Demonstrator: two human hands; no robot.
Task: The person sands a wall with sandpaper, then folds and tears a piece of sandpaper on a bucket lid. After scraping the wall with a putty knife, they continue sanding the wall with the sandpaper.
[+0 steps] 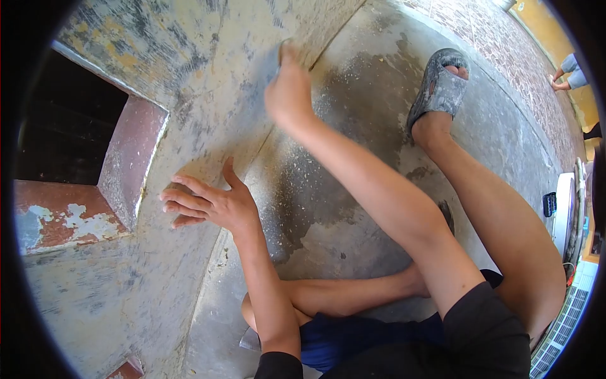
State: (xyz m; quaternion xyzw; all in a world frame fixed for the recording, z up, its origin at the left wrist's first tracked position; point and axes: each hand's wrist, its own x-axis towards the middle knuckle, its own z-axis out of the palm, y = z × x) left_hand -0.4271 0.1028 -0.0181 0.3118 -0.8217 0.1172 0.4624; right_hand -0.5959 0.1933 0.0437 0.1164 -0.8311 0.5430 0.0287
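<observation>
My left hand [211, 202] is held out at the lower part of the worn, scuffed wall [208, 120], its fingers apart and nothing in it. Higher along the same wall, my right hand [290, 95] is closed and smeared by motion. A thin dark edge [281, 53] shows at its fingertips, but the kind of thing is too blurred to make out. Around my right hand the wall is patchy, with grey, yellow and dark marks. Pale crumbs and dust lie on the concrete floor [360, 246] below.
A square opening [69, 120] with a reddish, peeling frame [129, 151] is set in the wall at left. My foot in a grey slipper [440, 82] rests on the damp-stained floor. Another person's hands [559, 81] show at far right, above a white object [564, 208].
</observation>
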